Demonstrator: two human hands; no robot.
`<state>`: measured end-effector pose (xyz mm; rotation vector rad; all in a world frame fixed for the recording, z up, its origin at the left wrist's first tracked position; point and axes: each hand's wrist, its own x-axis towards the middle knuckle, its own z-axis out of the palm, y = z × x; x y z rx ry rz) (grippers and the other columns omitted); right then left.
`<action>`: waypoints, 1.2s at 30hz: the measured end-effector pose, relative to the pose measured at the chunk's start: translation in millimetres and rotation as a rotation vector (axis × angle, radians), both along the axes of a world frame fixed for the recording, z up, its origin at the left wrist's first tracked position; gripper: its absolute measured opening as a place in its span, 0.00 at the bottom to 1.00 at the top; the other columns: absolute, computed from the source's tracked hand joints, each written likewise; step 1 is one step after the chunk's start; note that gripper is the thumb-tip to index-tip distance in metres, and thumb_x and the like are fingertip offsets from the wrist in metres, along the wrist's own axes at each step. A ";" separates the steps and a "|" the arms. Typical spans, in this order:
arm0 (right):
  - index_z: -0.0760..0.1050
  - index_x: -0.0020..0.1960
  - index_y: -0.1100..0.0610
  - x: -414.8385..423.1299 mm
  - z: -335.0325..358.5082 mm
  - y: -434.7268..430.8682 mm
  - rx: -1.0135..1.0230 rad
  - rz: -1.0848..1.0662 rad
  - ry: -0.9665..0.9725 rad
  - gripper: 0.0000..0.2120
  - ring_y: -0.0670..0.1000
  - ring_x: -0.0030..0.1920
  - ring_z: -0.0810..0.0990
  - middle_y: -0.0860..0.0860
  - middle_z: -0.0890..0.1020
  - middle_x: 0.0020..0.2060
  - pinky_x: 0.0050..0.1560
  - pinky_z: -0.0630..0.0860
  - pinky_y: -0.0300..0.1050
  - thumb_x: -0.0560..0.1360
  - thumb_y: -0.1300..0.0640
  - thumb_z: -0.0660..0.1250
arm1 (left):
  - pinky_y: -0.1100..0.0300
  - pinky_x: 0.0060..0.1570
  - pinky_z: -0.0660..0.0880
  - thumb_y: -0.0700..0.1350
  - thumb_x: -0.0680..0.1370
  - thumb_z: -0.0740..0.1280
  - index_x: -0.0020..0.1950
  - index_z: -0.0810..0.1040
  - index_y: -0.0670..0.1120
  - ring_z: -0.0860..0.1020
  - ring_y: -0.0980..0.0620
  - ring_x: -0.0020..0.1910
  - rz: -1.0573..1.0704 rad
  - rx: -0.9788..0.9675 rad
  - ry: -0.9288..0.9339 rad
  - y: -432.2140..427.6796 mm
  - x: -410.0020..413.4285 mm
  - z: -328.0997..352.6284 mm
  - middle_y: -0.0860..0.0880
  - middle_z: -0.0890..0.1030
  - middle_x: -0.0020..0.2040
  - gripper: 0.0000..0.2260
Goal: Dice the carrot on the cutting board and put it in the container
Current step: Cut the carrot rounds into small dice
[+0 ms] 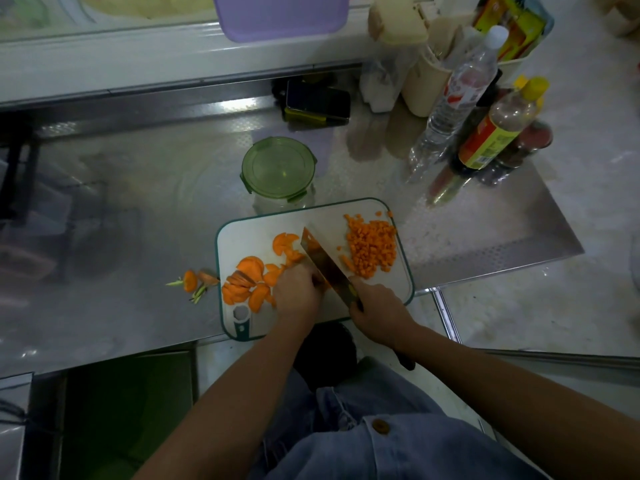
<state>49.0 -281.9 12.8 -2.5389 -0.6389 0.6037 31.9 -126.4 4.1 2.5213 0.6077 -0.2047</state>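
Two bare hands work at the near edge of the cutting board (256,230), forearms reaching in from below. The right hand (375,306) wraps closed around the handle of the knife (325,261); the broad, flat rectangular blade runs diagonally across the board's middle, edge down on the surface. The left hand (298,289) sits knuckles up against the blade's left face, fingers curled down over the carrot slices (249,275) that it holds in place. More of these thin, rounded, partly halved slices lie loosely overlapped on the board's left half. The diced carrot (372,245) forms a dense pile of small cubes on the board's right half, beyond the blade. The board is a white, smooth rounded rectangle with a teal rim and a handle hole at its near left corner. Two trimmed carrot ends (194,280) with green stubs lie just off the board's left edge on the steel counter (138,202), a dull, faintly embossed sheet. The container (278,168), a round clear jar with a translucent green clip lid in place, stands just beyond the board's far edge. Plastic bottles (460,95) stand well beyond the board's far right corner.
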 end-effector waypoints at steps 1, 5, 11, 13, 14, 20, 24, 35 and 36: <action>0.67 0.65 0.57 -0.7 -0.1 2.2 -0.001 -0.009 0.008 0.18 0.60 0.38 0.78 0.59 0.79 0.39 0.38 0.77 0.53 0.75 0.59 0.61 | 0.59 0.36 0.68 0.44 0.73 0.68 0.43 0.82 0.48 0.80 0.45 0.44 0.009 0.002 0.009 0.0 0.8 0.5 0.47 0.83 0.43 0.03; 0.67 0.64 0.57 -1.3 -2.7 9.2 0.003 -0.033 0.006 0.17 0.60 0.37 0.78 0.58 0.78 0.38 0.38 0.78 0.56 0.76 0.59 0.60 | 0.58 0.37 0.69 0.45 0.72 0.69 0.44 0.84 0.48 0.80 0.45 0.44 0.011 0.003 0.032 0.3 2.5 0.3 0.46 0.83 0.44 0.05; 0.60 0.73 0.58 -1.9 0.3 6.5 0.066 -0.080 0.000 0.26 0.59 0.39 0.79 0.59 0.80 0.41 0.40 0.77 0.54 0.77 0.59 0.60 | 0.56 0.37 0.72 0.47 0.72 0.69 0.47 0.80 0.48 0.79 0.45 0.46 -0.002 0.049 0.040 2.2 1.2 -3.6 0.47 0.81 0.45 0.05; 0.61 0.73 0.57 -1.8 2.7 3.0 0.057 -0.050 -0.004 0.26 0.59 0.38 0.78 0.59 0.80 0.40 0.40 0.78 0.54 0.76 0.59 0.61 | 0.57 0.38 0.71 0.47 0.73 0.69 0.47 0.79 0.47 0.79 0.46 0.46 -0.007 0.060 0.045 3.5 0.8 -5.5 0.47 0.81 0.46 0.05; 0.62 0.72 0.57 -1.8 3.2 1.2 0.045 -0.026 -0.004 0.25 0.59 0.38 0.78 0.59 0.80 0.40 0.40 0.77 0.54 0.76 0.59 0.61 | 0.56 0.39 0.72 0.48 0.74 0.69 0.47 0.79 0.47 0.79 0.46 0.46 -0.007 0.061 0.051 3.8 0.8 -6.4 0.46 0.81 0.45 0.06; 0.67 0.65 0.57 -5.0 2.2 2.8 0.004 0.006 0.022 0.18 0.60 0.38 0.78 0.59 0.79 0.40 0.39 0.78 0.55 0.76 0.59 0.61 | 0.55 0.38 0.72 0.49 0.74 0.67 0.45 0.79 0.47 0.79 0.45 0.45 -0.010 0.042 0.038 4.4 0.5 -9.0 0.46 0.81 0.44 0.06; 0.65 0.66 0.57 -6.4 -3.4 8.1 -0.002 -0.010 0.012 0.19 0.60 0.35 0.77 0.59 0.78 0.37 0.35 0.77 0.55 0.76 0.59 0.60 | 0.56 0.35 0.71 0.47 0.73 0.67 0.42 0.79 0.46 0.79 0.44 0.43 -0.008 0.034 0.020 4.7 -0.3 -9.5 0.45 0.81 0.42 0.05; 0.73 0.58 0.58 22.5 10.9 -11.1 0.261 -0.372 0.031 0.18 0.57 0.36 0.77 0.55 0.78 0.34 0.39 0.76 0.54 0.71 0.53 0.60 | 0.55 0.37 0.72 0.51 0.75 0.66 0.46 0.82 0.46 0.80 0.46 0.44 -0.069 0.025 0.012 -1.2 17.2 -8.1 0.46 0.81 0.43 0.10; 0.73 0.56 0.56 26.4 11.1 -15.8 0.275 -0.405 0.047 0.13 0.57 0.35 0.78 0.52 0.77 0.33 0.40 0.78 0.56 0.72 0.55 0.61 | 0.56 0.37 0.71 0.50 0.75 0.65 0.46 0.81 0.45 0.79 0.46 0.45 -0.078 0.030 -0.028 -4.3 21.3 -5.6 0.46 0.80 0.44 0.09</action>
